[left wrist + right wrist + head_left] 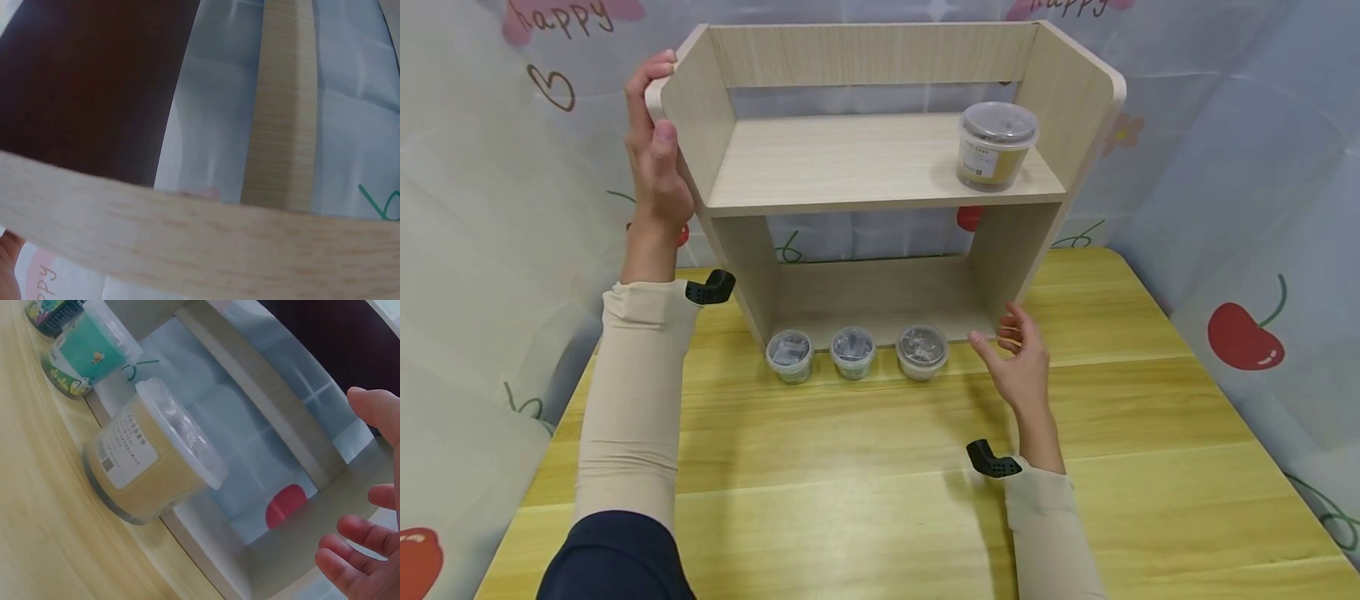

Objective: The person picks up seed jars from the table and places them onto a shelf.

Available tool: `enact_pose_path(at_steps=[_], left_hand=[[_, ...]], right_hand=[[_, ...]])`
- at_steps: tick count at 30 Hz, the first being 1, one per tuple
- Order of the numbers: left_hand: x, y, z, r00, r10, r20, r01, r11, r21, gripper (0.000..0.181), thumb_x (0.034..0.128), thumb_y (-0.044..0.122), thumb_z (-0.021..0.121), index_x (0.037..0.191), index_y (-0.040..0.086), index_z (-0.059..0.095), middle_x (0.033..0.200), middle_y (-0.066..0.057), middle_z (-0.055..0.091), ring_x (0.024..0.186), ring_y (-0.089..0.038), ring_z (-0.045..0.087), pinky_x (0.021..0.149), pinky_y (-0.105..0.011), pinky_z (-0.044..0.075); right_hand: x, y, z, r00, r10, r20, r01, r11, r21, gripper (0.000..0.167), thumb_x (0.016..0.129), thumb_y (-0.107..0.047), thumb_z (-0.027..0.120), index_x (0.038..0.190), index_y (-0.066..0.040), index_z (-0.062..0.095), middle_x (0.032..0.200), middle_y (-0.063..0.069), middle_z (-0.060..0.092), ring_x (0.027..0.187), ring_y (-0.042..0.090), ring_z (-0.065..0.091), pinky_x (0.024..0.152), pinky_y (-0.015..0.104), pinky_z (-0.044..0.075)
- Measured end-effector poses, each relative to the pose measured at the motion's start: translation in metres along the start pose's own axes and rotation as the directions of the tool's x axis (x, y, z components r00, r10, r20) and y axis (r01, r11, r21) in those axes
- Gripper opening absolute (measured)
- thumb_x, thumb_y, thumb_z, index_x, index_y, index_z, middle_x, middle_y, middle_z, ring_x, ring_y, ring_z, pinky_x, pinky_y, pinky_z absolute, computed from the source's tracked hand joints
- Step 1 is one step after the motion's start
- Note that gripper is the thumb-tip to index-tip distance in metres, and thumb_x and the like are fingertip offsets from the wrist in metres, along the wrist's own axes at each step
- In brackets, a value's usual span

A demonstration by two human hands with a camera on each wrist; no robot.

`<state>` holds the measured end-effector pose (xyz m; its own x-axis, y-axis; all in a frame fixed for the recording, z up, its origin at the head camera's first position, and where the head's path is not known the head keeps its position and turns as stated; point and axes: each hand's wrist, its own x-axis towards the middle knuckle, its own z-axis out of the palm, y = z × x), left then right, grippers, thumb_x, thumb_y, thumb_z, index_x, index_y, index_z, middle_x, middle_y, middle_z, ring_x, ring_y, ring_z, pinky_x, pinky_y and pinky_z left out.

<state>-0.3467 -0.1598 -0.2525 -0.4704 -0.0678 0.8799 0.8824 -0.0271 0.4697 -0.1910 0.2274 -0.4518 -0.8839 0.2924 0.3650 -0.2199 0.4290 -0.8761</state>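
Note:
A pale wooden two-tier shelf (835, 158) stands on the table. My left hand (658, 167) grips the upper front edge of its left side panel, thumb in front; the left wrist view catches only a bit of this hand (9, 265). My right hand (1018, 358) is by the shelf's lower right front, fingers spread and holding nothing. Three lidded plastic cups line the shelf's front: a left cup (790, 357), a middle cup with a green label (94, 353) and, nearest my right hand, a yellow-labelled cup (156, 456). Another yellow-labelled cup (996, 148) sits on the upper board's right side.
The yellow wooden table (850, 500) extends toward me and to both sides. A printed curtain (1247, 250) with cherries and lettering hangs behind and beside the shelf. The shelf's lower board (880, 292) lies just behind the three cups.

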Motion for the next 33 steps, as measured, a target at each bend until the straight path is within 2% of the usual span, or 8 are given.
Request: enact_pose_path(at_steps=[9,17,27,33], left_hand=[[0.001,0.0,-0.001,1.0,0.01,0.001,-0.01,1.0,0.009,0.06,0.0821,0.041,0.052,0.121,-0.003,0.043,0.136,-0.01,0.048,0.106,-0.026,0.052,0.09,-0.026,0.046],[0.002,0.0,-0.001,1.0,0.012,0.007,-0.012,1.0,0.006,0.061,0.0816,0.043,0.052,0.121,-0.003,0.043,0.136,-0.011,0.048,0.105,-0.026,0.052,0.089,-0.026,0.047],[0.001,-0.003,-0.002,1.0,0.022,0.011,-0.022,1.0,0.009,0.062,0.0816,0.044,0.051,0.122,-0.003,0.044,0.136,-0.01,0.049,0.105,-0.027,0.052,0.088,-0.026,0.047],[0.001,-0.004,-0.001,1.0,0.017,0.014,-0.018,1.0,0.011,0.073,0.0789,0.055,0.053,0.121,-0.003,0.043,0.136,-0.01,0.048,0.107,-0.026,0.051,0.09,-0.025,0.044]], right_hand=[[0.0,0.004,0.005,0.999,0.03,0.037,-0.031,0.999,0.026,0.07,0.084,-0.018,0.077,0.143,-0.001,0.045,0.124,0.023,0.054,0.11,0.035,0.055,0.097,0.049,0.046],[-0.003,0.005,0.011,0.996,0.046,0.078,-0.045,0.999,-0.011,0.074,0.082,-0.021,0.08,0.144,-0.004,0.044,0.123,0.019,0.054,0.11,0.036,0.055,0.095,0.047,0.046],[-0.004,0.01,0.016,0.993,0.043,0.111,-0.04,0.999,-0.03,0.076,0.081,-0.021,0.081,0.144,-0.002,0.044,0.124,0.022,0.054,0.111,0.042,0.054,0.094,0.049,0.047],[-0.006,0.012,0.02,0.987,0.063,0.15,-0.059,0.998,-0.03,0.077,0.08,-0.02,0.081,0.144,0.0,0.043,0.128,0.026,0.052,0.113,0.038,0.053,0.096,0.049,0.046]])
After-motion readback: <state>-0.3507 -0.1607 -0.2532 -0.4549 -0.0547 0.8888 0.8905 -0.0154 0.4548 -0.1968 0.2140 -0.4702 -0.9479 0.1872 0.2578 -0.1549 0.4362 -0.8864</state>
